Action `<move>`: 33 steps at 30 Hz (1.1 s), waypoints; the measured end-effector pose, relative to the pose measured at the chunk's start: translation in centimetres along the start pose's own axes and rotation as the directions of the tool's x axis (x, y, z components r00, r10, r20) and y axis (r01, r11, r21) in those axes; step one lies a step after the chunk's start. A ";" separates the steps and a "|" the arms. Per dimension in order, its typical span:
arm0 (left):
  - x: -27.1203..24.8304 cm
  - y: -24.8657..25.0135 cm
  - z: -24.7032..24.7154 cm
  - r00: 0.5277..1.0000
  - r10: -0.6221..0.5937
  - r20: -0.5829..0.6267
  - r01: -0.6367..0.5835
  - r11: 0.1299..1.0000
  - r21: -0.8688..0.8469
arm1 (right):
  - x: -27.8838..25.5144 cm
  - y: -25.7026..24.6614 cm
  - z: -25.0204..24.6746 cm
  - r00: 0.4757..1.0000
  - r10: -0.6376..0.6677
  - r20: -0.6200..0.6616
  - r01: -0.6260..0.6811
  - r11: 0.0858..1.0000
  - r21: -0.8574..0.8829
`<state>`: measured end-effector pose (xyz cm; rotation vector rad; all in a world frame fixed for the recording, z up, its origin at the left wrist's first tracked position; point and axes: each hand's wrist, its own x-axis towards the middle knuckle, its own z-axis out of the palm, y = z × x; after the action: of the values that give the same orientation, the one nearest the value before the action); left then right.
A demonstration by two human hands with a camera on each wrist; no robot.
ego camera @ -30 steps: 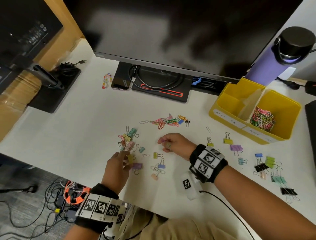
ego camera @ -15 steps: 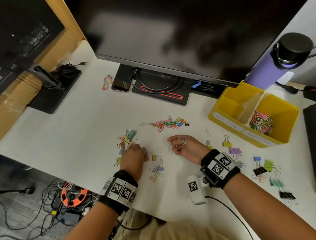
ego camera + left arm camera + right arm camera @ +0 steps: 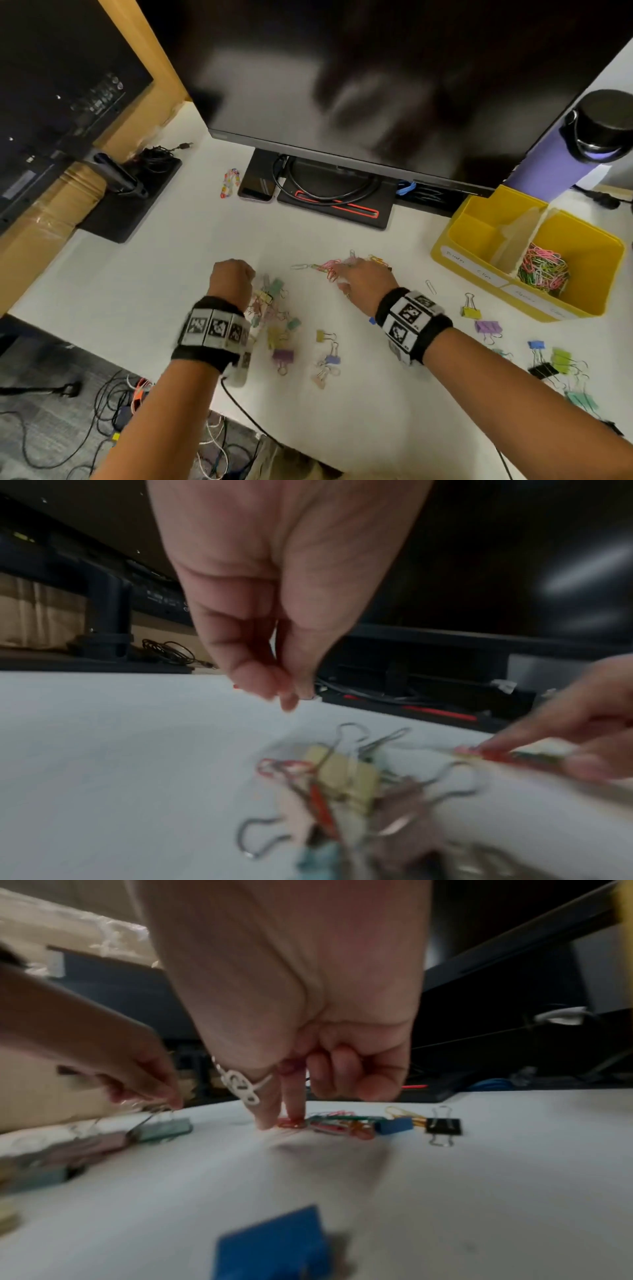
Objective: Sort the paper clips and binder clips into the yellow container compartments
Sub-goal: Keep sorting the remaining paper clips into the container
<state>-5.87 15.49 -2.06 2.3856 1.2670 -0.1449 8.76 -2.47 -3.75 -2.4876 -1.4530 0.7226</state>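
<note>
A yellow container point(image 3: 603, 270) stands at the right; its right compartment holds a heap of coloured paper clips point(image 3: 543, 270), and the left one looks bare. A loose pile of paper clips point(image 3: 327, 266) lies mid-table. My right hand point(image 3: 359, 277) is on it; thumb and forefinger point(image 3: 281, 1118) pinch a red clip at the pile's point(image 3: 339, 1122) end, the other fingers curled. My left hand point(image 3: 233, 274) hovers over a cluster of pastel binder clips point(image 3: 274, 301), fingertips point(image 3: 284, 693) bunched together with nothing seen between them above the cluster point(image 3: 346, 780).
More binder clips lie near the front: yellow point(image 3: 471, 310), purple point(image 3: 486, 327), black point(image 3: 543, 370). A blue point(image 3: 394, 1125) and a black point(image 3: 443, 1125) one touch the paper clip pile. Behind are a monitor point(image 3: 342, 85), its base point(image 3: 335, 202), a phone point(image 3: 257, 185) and a purple bottle point(image 3: 548, 164).
Both hands have moved away from me. The right hand turned over and reached onto the paper clip pile. The left hand rose from the near side of the binder clip cluster to its far side.
</note>
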 end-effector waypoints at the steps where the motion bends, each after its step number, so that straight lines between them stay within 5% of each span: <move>1: 0.6 -0.1 0.0 0.998 -0.022 0.059 0.022 1.000 -0.008 | -0.1 -0.2 0.2 1.000 0.002 0.027 -0.001 0.999 -0.047; 3: 1.4 0.2 0.3 0.988 -0.039 0.147 0.042 0.999 -0.015 | -0.6 -0.4 0.9 0.999 0.013 0.039 -0.010 0.997 -0.080; 11: 1.9 1.3 1.4 0.989 0.041 0.145 -0.036 0.999 -0.041 | -4.1 0.3 2.8 1.000 0.022 0.022 -0.019 0.987 -0.160; 18: 0.5 4.1 2.5 0.913 0.177 0.367 -0.204 0.978 0.036 | -5.2 0.3 2.2 0.995 0.076 -0.058 -0.079 0.996 -0.050; 21: -0.9 4.8 4.0 0.910 0.234 0.342 -0.251 0.968 0.004 | -4.7 0.3 1.6 0.988 0.068 -0.135 -0.063 0.997 0.047; 24: -1.9 4.5 3.7 0.934 0.303 0.187 -0.276 0.948 -0.158 | -4.4 0.1 1.2 0.985 0.036 -0.169 -0.014 0.991 0.134; 27: -1.6 1.7 1.5 0.982 0.189 -0.012 -0.180 0.913 -0.367 | -3.9 -1.0 1.1 0.994 -0.078 -0.080 0.091 0.981 0.174; 33: 0.0 -4.3 0.0 0.992 0.093 0.089 -0.068 0.966 -0.249 | -2.6 -3.2 1.8 0.977 -0.165 0.135 0.169 0.986 -0.016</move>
<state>-9.40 17.54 -3.48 2.1846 1.0726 -0.0761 4.30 -3.24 -3.26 -2.3398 -1.7045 0.8558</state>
